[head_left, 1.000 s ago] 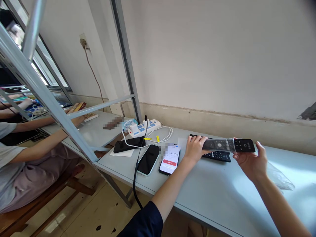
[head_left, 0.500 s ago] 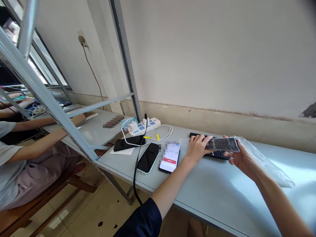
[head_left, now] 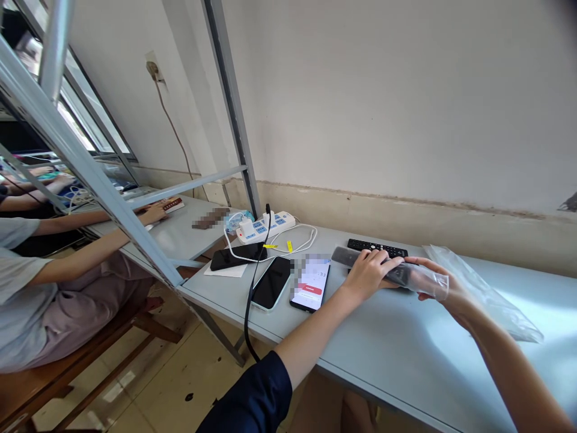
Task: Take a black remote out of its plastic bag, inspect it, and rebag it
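Note:
A dark remote control [head_left: 396, 273] in a clear plastic sleeve [head_left: 430, 282] is held tilted just above the table. My left hand [head_left: 367, 276] is closed around its middle, fingers over the top. At the sleeve's loose right end, my right hand [head_left: 451, 294] pinches the plastic, thumb and fingers closed. Behind the left hand lies a black remote control [head_left: 376, 245] with rows of buttons, partly covered by the held one. A larger clear plastic bag [head_left: 491, 300] lies flat on the table beyond my right hand.
Left of my hands lie a lit phone [head_left: 311, 285], a dark-screened phone [head_left: 271, 284] and another black phone [head_left: 237, 257]. A white power strip [head_left: 265, 227] with cables stands by the wall. A metal bed frame post [head_left: 85, 132] separates a seated person [head_left: 67, 288] at the neighbouring table.
The sleeved remote control has turned and sits further left through my left hand. The loose clear end of the sleeve now shows at my right hand, which has lowered slightly.

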{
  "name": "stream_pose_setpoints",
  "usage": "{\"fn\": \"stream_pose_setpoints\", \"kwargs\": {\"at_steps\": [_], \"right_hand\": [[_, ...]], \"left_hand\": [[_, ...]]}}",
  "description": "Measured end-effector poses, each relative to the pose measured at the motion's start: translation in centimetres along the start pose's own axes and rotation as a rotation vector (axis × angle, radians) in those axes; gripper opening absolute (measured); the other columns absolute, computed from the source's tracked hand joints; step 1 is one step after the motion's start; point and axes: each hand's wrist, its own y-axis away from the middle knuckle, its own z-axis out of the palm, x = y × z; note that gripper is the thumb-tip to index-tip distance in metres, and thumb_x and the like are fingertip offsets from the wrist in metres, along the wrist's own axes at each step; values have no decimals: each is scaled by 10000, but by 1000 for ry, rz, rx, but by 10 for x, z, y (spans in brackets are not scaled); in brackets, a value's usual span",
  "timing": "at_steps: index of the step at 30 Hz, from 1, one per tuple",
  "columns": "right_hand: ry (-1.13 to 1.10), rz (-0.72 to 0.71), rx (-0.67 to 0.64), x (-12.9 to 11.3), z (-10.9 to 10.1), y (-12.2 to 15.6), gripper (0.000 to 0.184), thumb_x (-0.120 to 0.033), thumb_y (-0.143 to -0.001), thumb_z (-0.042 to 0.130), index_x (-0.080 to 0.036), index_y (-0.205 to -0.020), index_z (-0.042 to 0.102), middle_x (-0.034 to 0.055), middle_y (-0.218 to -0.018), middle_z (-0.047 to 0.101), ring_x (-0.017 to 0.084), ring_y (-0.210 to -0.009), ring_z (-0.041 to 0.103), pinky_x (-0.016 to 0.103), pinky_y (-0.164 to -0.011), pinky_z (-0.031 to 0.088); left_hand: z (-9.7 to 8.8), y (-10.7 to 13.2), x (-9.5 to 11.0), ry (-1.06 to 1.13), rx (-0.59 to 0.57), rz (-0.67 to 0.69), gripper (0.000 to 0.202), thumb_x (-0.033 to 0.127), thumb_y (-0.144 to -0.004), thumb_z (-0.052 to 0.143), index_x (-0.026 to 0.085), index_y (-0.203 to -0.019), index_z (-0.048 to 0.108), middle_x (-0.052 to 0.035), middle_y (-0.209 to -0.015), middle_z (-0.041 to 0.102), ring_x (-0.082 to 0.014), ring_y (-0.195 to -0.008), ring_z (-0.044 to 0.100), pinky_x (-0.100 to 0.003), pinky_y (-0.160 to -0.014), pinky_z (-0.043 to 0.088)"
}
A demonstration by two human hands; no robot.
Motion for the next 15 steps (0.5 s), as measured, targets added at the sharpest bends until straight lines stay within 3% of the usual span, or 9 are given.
{"fn": "stream_pose_setpoints", "kwargs": {"at_steps": [3, 8, 15], "right_hand": [[6, 23, 25, -2, 2, -1, 481, -530, -424, 817, -222, -776, 702, 66, -714, 641, 176, -577, 545, 279, -406, 476], [-42, 16, 22, -10, 8, 0, 446, -485, -392, 828, -229, -726, 681, 42, -648, 618, 165, -542, 515, 287, -407, 462], [-21, 27, 125, -12, 19, 2, 481, -580, -406, 784, -215, -691, 653, 54, -718, 623, 179, -619, 540, 282, -451, 452]], "left_hand": [[-1, 1, 1, 8, -11, 2, 359, 320, -880, 589, 213, -1222, 566, -46, -1015, 629, -180, -948, 595, -290, -832, 425], [3, 1, 1, 41, 8, -22, 347, 310, -873, 600, 251, -1213, 569, -35, -1045, 628, -188, -1016, 592, -294, -838, 434], [8, 0, -2, 71, 23, -63, 381, 305, -841, 637, 240, -1211, 571, -32, -1034, 643, -193, -996, 609, -301, -840, 454]]}}
